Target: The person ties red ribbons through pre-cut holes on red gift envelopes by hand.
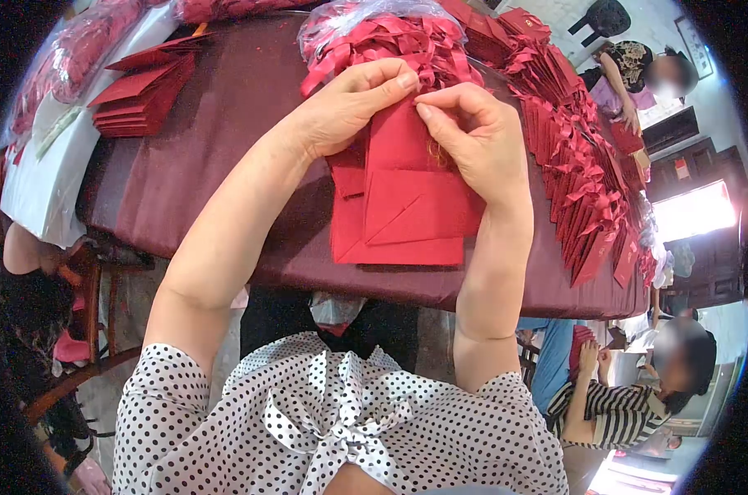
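A red paper bag (403,140) lies flat on the table in front of me, its top edge under my fingers. My left hand (353,103) is closed in a thumb-and-finger pinch at that edge. Just to its right, my right hand (481,136) pinches too, its fingertips over the bag's upper corner. Whatever is between the fingertips is too small to make out. Under the bag are more folded red bags (407,252). Beyond my hands, a clear plastic bag (328,37) holds a heap of red ribbons (398,41).
The table has a dark red cloth (184,202). Long rows of red bags with ribbons (584,177) run down the right side. A fanned stack of red bags (143,91) and a white package (48,190) are at left. Two people (625,78), (630,408) work at right.
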